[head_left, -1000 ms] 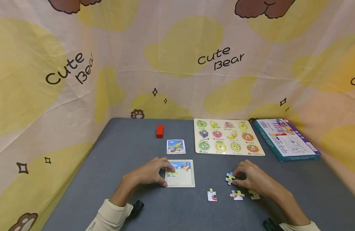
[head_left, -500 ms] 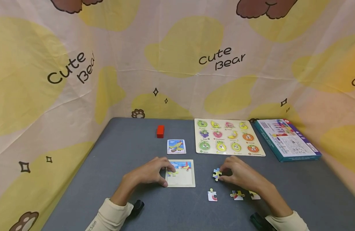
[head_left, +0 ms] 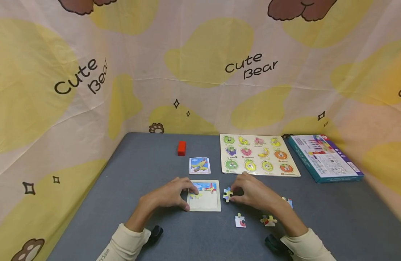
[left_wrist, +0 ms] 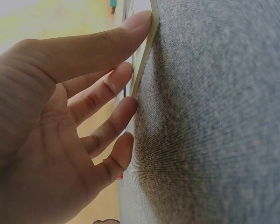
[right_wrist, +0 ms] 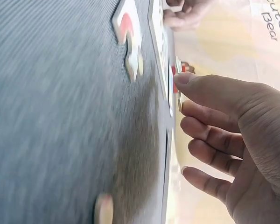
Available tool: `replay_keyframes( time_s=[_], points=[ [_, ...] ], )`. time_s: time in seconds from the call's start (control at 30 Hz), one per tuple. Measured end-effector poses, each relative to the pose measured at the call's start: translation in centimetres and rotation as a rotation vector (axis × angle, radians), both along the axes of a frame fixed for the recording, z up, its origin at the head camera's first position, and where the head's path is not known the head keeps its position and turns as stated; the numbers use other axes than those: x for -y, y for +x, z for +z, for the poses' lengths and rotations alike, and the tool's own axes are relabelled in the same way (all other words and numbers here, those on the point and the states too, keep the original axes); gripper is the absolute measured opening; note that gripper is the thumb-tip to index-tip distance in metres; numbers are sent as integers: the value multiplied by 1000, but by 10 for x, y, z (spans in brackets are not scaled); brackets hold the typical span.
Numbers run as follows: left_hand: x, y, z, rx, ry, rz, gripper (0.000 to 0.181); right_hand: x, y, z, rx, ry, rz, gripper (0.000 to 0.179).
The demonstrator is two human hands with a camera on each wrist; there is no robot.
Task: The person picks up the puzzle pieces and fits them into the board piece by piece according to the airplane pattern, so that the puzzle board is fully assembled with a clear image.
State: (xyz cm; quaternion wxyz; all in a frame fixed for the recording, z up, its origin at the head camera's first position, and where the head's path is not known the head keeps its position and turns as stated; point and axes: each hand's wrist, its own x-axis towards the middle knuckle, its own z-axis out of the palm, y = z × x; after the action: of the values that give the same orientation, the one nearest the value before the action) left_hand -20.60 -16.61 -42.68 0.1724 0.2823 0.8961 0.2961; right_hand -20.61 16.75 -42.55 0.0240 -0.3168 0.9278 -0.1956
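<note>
My left hand (head_left: 169, 194) holds the left side of a small jigsaw tray (head_left: 207, 204), thumb by the near corner. In the left wrist view the thumb meets the tray's thin edge (left_wrist: 146, 53). Pieces with sky and red-and-yellow plane parts fill the tray's far side; its near part is bare. Just right of the tray, my right hand (head_left: 252, 192) pinches a blue-and-yellow jigsaw piece (head_left: 227, 195) between thumb and index finger. The right wrist view shows this piece (right_wrist: 179, 100) edge-on, raised off the table.
Loose jigsaw pieces lie nearby: one white and red (head_left: 240, 222), one yellow and red (head_left: 268, 221), another (head_left: 289, 201) partly behind the right arm. Behind the tray are a plane picture card (head_left: 199, 165), a red block (head_left: 182, 148), a fruit board (head_left: 238, 159) and a flat box (head_left: 324, 159).
My right hand has carried the pinched jigsaw piece leftward, from above the loose pieces to beside the tray. The left hand and the tray have stayed in place.
</note>
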Motion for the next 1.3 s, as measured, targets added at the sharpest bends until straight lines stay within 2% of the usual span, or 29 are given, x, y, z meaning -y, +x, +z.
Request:
replay_keyframes(
  time_s=[0.2,0.57,0.87,1.1,1.3],
  points=[
    [0,-1,1,18,0,7,47,19,-5,1,-22,9,54,22],
    [1,-1,0,7,3,2,46,52,-9,-2,-78,-8,154,21],
    [1,0,0,-11,16,-4,47,72,-10,-3,-38,35,130,20],
    [1,1,1,-25,28,-13,48,77,-11,-6,-27,22,134,20],
    [1,1,0,-10,18,-5,48,79,-11,-8,-27,3,140,16]
  ],
)
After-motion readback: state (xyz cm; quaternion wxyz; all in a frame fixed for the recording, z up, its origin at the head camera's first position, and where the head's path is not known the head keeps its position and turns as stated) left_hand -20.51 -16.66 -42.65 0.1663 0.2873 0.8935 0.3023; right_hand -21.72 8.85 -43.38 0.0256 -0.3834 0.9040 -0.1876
